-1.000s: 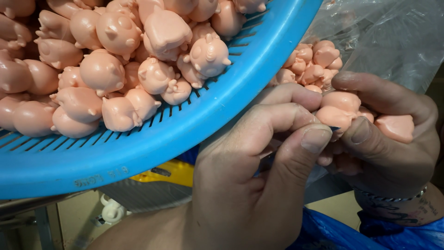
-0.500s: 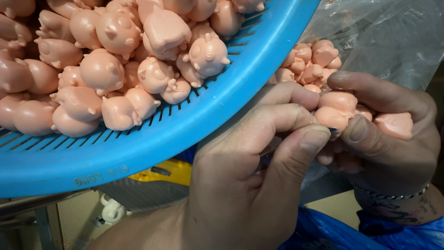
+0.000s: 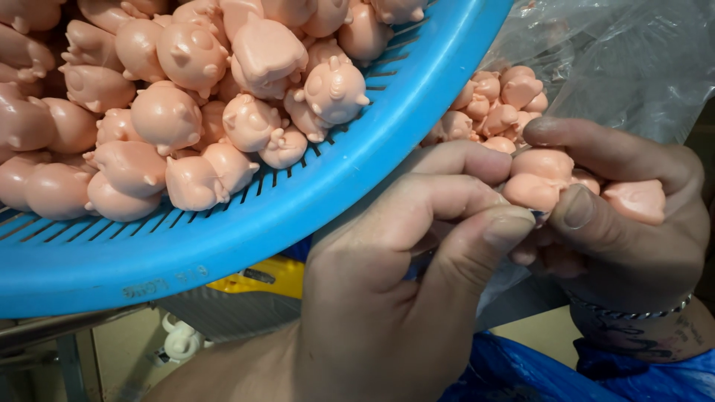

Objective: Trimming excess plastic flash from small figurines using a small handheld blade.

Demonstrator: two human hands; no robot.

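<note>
My right hand (image 3: pixel 625 246) grips a couple of small pink pig-shaped figures (image 3: pixel 540 179), thumb pressed on the front one. My left hand (image 3: pixel 402 283) is curled beside it, fingertips touching that same figure. Its thumb and fingers pinch a thin dark tool (image 3: pixel 538 216), of which only the tip shows. Above my left hand, a blue slotted basket (image 3: pixel 298 216) holds several more pink figures (image 3: pixel 246 123).
A clear plastic bag (image 3: pixel 633 67) with several pink figures (image 3: pixel 499 104) inside sits behind my right hand. Blue plastic sheeting (image 3: pixel 521 372) lies at the bottom right. A yellow object (image 3: pixel 261 279) and a grey metal frame (image 3: pixel 67 335) lie under the basket.
My right thumb has slid slightly along the held figure, and both hands have shifted a little. The basket has not moved.
</note>
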